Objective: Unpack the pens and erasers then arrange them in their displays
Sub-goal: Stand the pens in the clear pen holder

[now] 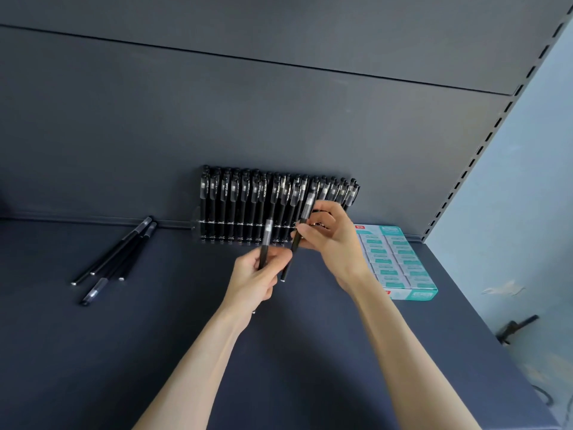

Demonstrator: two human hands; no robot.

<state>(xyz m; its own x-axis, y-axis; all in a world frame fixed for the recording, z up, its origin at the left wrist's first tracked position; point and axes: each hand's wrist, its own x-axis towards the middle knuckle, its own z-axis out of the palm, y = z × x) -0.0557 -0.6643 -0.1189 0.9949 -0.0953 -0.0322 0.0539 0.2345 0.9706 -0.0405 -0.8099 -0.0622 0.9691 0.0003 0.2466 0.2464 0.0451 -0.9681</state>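
A clear display rack [196, 223] stands against the back panel of the dark shelf, filled with several upright black pens [235, 197]. My left hand [257, 277] grips one black pen [267, 235] upright, just in front of the rack. My right hand [333, 235] pinches a second black pen [307, 206], tilted, with its cap up among the pens at the rack's right side. Several loose black pens [121, 256] lie on the shelf at the left. A teal and white box of erasers [395, 263] sits at the right, behind my right wrist.
The dark shelf board [186, 352] extends toward me. A slotted upright [483, 144] runs up the right side, with a pale blue wall [527, 212] beyond it. A dark back panel [248, 119] rises behind the rack.
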